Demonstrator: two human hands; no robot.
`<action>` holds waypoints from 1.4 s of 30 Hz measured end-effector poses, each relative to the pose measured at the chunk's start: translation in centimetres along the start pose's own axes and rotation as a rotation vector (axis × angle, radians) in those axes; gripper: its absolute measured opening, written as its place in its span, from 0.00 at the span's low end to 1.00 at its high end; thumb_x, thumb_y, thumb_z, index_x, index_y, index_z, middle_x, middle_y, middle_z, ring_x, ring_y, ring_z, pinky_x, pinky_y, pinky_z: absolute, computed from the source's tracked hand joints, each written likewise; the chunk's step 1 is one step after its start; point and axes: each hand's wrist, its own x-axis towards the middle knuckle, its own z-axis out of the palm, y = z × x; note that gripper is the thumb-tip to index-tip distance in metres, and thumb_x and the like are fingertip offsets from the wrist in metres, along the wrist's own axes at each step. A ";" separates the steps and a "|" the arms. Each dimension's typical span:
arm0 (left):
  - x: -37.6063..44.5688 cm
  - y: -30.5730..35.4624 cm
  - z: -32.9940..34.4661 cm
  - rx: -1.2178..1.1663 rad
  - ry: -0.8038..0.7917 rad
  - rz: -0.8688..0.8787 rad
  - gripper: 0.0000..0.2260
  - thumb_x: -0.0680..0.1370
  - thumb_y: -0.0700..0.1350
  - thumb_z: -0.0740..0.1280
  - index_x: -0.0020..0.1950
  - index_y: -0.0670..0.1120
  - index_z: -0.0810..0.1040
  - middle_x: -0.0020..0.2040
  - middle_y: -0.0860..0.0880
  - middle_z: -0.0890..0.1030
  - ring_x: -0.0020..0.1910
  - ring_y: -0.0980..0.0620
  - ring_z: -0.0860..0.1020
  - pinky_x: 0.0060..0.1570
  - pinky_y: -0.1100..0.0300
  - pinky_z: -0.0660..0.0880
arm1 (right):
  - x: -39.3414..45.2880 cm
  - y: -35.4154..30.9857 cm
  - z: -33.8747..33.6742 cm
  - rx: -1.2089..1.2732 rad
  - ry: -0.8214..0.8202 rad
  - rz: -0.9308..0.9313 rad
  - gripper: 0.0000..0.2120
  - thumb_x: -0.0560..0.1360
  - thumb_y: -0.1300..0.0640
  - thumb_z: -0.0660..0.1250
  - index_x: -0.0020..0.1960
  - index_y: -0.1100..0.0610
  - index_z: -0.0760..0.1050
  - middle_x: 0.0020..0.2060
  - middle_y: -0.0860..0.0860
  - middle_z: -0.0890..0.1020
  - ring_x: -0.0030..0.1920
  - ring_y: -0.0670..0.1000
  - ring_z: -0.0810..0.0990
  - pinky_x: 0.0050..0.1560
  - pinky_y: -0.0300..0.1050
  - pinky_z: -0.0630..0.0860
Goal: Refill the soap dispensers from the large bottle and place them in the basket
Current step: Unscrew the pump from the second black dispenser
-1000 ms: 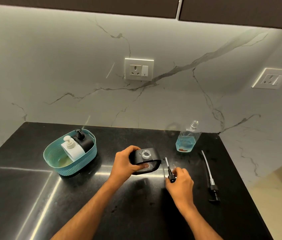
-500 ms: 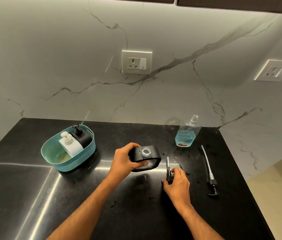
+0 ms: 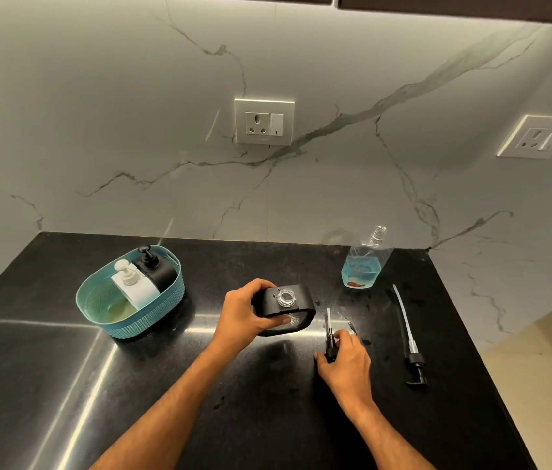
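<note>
Dispenser [image 3: 286, 308] in left hand [image 3: 242, 315]

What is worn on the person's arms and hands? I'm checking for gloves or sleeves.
Nothing shows: the left hand and right hand are bare, with no gloves, rings or watch visible. Both forearms are bare to the frame's edge, with no sleeve in view.

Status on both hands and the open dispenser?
Left hand grips black dispenser, neck open. Right hand pinches small pump on counter. Two capped dispensers in teal basket. Refill bottle uncapped, long pump beside it; nothing blocking.
</note>
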 end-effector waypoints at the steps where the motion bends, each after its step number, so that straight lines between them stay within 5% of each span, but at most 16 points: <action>1: 0.1 0.1 0.0 0.000 -0.001 0.000 0.24 0.65 0.46 0.85 0.58 0.51 0.81 0.53 0.59 0.84 0.55 0.61 0.81 0.54 0.63 0.81 | 0.0 0.0 0.0 0.000 0.000 -0.003 0.23 0.68 0.47 0.80 0.56 0.50 0.73 0.46 0.44 0.74 0.49 0.46 0.74 0.50 0.38 0.69; 7: 0.2 0.4 0.3 -0.005 -0.007 0.002 0.24 0.66 0.46 0.85 0.58 0.52 0.81 0.53 0.60 0.84 0.55 0.62 0.81 0.54 0.65 0.80 | 0.4 0.4 -0.2 0.031 -0.003 -0.001 0.26 0.67 0.47 0.81 0.60 0.51 0.74 0.50 0.44 0.75 0.53 0.47 0.76 0.55 0.40 0.74; 13: 0.3 0.5 0.6 0.000 -0.006 0.004 0.24 0.66 0.46 0.85 0.58 0.52 0.80 0.53 0.60 0.83 0.55 0.62 0.81 0.54 0.65 0.80 | 0.7 0.5 -0.6 0.050 0.008 -0.025 0.23 0.67 0.45 0.81 0.54 0.48 0.72 0.46 0.42 0.74 0.48 0.46 0.76 0.50 0.38 0.71; 25: 1.5 1.2 1.1 0.001 0.003 0.002 0.24 0.66 0.46 0.85 0.58 0.53 0.80 0.53 0.60 0.84 0.55 0.62 0.81 0.54 0.66 0.80 | 7.3 1.3 -4.5 0.462 0.322 -0.033 0.23 0.68 0.58 0.82 0.60 0.54 0.77 0.50 0.48 0.79 0.49 0.49 0.80 0.49 0.40 0.79; 34: 3.3 2.0 2.6 -0.001 0.007 0.010 0.23 0.65 0.46 0.85 0.56 0.53 0.81 0.51 0.60 0.84 0.54 0.60 0.82 0.54 0.60 0.82 | 14.5 4.0 -7.7 0.519 0.235 0.023 0.43 0.65 0.60 0.84 0.75 0.58 0.67 0.68 0.54 0.73 0.68 0.51 0.74 0.69 0.50 0.74; 42: 5.5 2.3 4.0 0.028 -0.006 -0.004 0.24 0.64 0.48 0.85 0.56 0.52 0.81 0.51 0.60 0.85 0.53 0.59 0.82 0.53 0.56 0.82 | 18.7 5.2 -8.4 0.596 0.018 -0.042 0.49 0.65 0.61 0.84 0.79 0.54 0.62 0.73 0.50 0.72 0.73 0.48 0.70 0.74 0.49 0.68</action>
